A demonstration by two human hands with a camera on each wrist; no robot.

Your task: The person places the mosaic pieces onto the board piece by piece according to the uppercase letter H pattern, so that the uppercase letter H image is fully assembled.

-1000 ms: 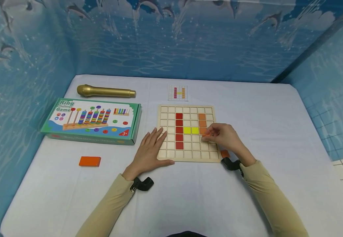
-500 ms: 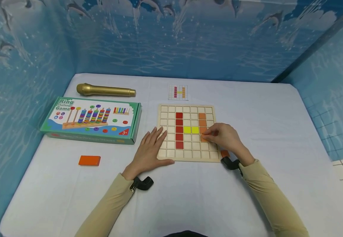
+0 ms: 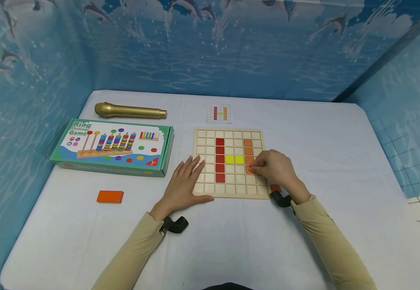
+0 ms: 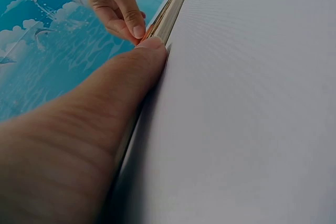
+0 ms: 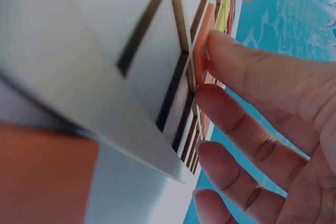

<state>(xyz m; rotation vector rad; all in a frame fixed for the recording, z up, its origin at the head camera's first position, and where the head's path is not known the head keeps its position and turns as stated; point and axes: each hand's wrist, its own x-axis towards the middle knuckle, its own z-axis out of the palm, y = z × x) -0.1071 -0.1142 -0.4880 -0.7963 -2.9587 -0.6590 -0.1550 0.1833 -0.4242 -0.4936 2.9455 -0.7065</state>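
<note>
A wooden grid board (image 3: 230,189) lies on the table with a column of red tiles (image 3: 220,160), two yellow tiles (image 3: 234,160) and an orange column (image 3: 248,151). My left hand (image 3: 182,183) rests with spread fingers on the board's left edge, its thumb (image 4: 149,45) along the near side. At the lower end of the orange column, my right hand (image 3: 276,167) pinches an orange tile (image 5: 202,48) between thumb and index finger, down at its cell. The other right fingers (image 5: 226,169) are bent and hold nothing.
An orange block (image 3: 110,197) lies at the left. Behind it are a green game box (image 3: 112,147) and a gold microphone (image 3: 130,110). A small pattern card (image 3: 218,113) lies beyond the board. Another orange piece (image 3: 276,188) sits by its near right corner.
The orange tile in my right hand has gone from tilted above the board to flat in the column. My right fingers have shifted slightly; the left hand stays put.
</note>
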